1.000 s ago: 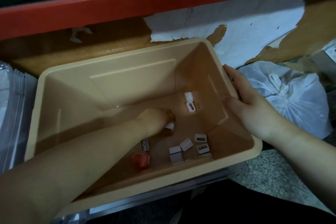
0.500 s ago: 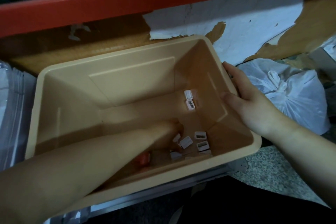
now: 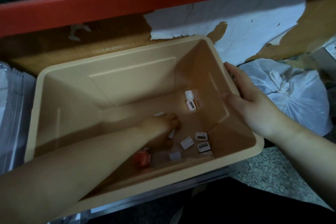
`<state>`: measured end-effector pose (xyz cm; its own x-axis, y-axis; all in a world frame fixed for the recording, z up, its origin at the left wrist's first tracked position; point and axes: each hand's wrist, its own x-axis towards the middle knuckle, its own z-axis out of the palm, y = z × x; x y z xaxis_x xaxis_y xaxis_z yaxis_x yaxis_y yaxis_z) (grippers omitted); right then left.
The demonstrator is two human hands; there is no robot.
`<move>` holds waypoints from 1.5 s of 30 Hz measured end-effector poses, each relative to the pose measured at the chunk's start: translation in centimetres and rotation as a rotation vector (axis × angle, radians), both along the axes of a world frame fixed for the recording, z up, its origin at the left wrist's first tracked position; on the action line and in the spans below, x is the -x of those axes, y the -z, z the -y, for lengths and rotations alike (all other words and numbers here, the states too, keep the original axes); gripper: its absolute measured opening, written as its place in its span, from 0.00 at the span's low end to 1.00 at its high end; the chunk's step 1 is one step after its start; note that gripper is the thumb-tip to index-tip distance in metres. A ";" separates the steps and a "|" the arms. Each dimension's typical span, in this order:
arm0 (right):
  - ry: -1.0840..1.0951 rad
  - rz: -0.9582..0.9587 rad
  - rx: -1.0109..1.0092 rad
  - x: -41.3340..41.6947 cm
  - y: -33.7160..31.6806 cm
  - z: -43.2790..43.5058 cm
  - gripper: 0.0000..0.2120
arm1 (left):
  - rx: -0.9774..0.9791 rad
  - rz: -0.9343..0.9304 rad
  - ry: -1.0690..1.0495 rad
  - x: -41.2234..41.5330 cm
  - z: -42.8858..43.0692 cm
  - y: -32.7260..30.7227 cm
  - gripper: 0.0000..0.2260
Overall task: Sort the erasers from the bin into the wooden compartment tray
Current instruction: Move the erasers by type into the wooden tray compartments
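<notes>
Where a red shelf beam (image 3: 127,0) crosses the top of the view, a big tan plastic bin (image 3: 112,85) sits below it on a worn brown board with a torn white covering. The bin is deep, with smooth sloping walls, a rolled rim and a darker brown floor. To its right lies a knotted white plastic bag (image 3: 291,94), just beside the bin's right wall.

Reaching down from the near left corner, the left hand (image 3: 161,127) is low over the middle of the bin's floor, fingers curled under. White slivers show at its far edge and under its fingers, but I cannot tell whether it is actually gripping anything. The right hand (image 3: 254,107) clasps the bin's right rim, thumb inside the wall and fingers lying along the outside.

All the erasers (image 3: 186,142) are on the bin's floor. They are small white rectangular blocks, and some carry a dark label patch on the upper face. Two lie end to end by the far right corner (image 3: 191,105), touching. Four more are scattered near the front right corner, close together but turned at different angles. A small reddish thing (image 3: 142,158), too blurred to name, lies near the front wall beside the left forearm.
</notes>
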<state>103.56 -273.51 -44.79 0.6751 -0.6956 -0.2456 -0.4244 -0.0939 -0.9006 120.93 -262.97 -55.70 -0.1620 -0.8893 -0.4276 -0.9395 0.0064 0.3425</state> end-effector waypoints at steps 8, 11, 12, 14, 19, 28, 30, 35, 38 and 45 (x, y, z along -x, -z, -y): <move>-0.006 -0.003 0.001 0.0 -0.1 -0.1 0.27 | 0.010 -0.032 -0.074 -0.3 0.6 0.6 0.21; -0.009 -0.004 0.003 0.0 0.0 0.0 0.27 | 0.076 -0.189 -0.212 -0.4 0.6 0.0 0.18; -0.007 -0.006 0.002 0.0 0.0 0.0 0.27 | 0.090 -0.205 -0.219 -0.1 0.5 -0.3 0.18; -0.002 -0.003 0.000 0.0 0.0 0.0 0.27 | 0.111 -0.148 -0.171 1.2 0.3 -0.3 0.17; -0.004 -0.011 0.012 0.0 -0.1 0.0 0.27 | 0.028 -0.082 -0.106 3.5 0.2 0.4 0.20; -0.014 -0.037 0.049 0.0 0.0 0.1 0.28 | -0.110 -0.151 -0.119 3.9 1.6 0.7 0.13; -0.008 -0.026 0.041 -0.1 0.0 0.0 0.28 | -0.086 -0.200 -0.117 3.7 1.7 0.8 0.11; 0.000 -0.013 0.030 -0.1 0.0 0.0 0.28 | 0.007 -0.156 -0.136 1.8 1.7 1.0 0.09; -0.001 -0.006 0.020 -0.1 0.0 0.0 0.27 | 0.083 -0.107 -0.236 -0.1 1.9 1.2 0.09; -0.004 0.007 -0.003 0.0 0.1 0.1 0.27 | 0.193 0.058 -0.149 1.1 0.4 1.4 0.23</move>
